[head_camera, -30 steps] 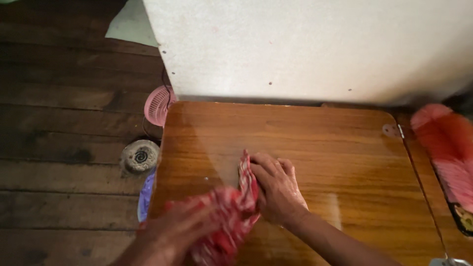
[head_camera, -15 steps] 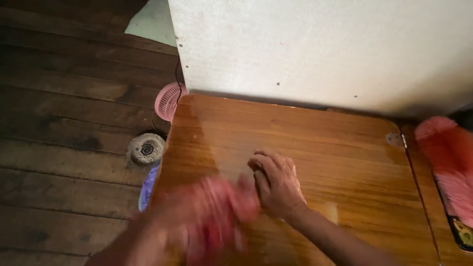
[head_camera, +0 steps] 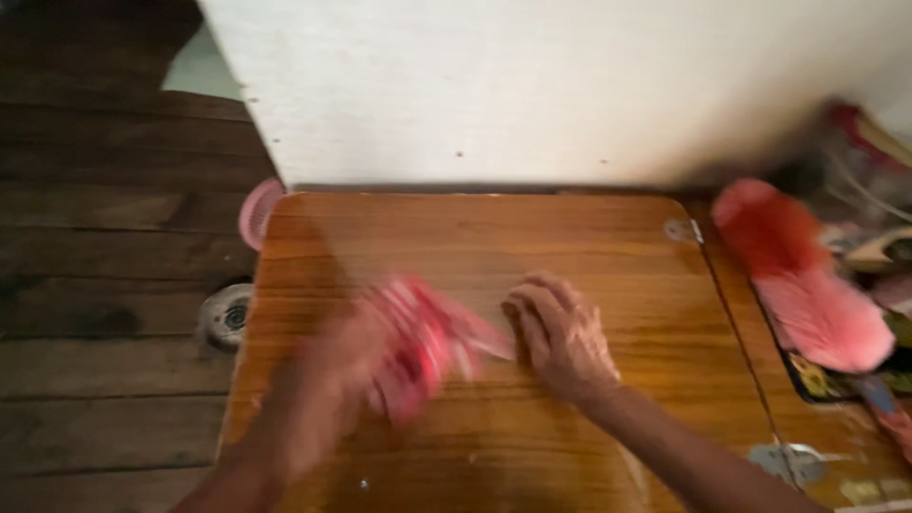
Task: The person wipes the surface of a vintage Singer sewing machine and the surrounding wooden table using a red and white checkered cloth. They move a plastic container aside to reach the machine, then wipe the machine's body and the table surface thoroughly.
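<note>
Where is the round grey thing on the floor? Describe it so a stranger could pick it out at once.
Start at the glossy wooden table and go to its left edge, down onto the dark plank floor. The round grey thing lies there, partly hidden by the table edge, level with the blurred left hand. Unlike the pink round object farther up that edge, it is pale grey with a dark centre.

Table: glossy wooden top (head_camera: 570,237), rounded corners
Wall: white panel (head_camera: 532,85) standing behind the table
Floor: dark wooden planks (head_camera: 104,218)
Left of table: pink round slotted item (head_camera: 255,211); pale round object (head_camera: 225,315) on the floor
Right: red and pink fluffy item (head_camera: 807,285), blurred
</note>
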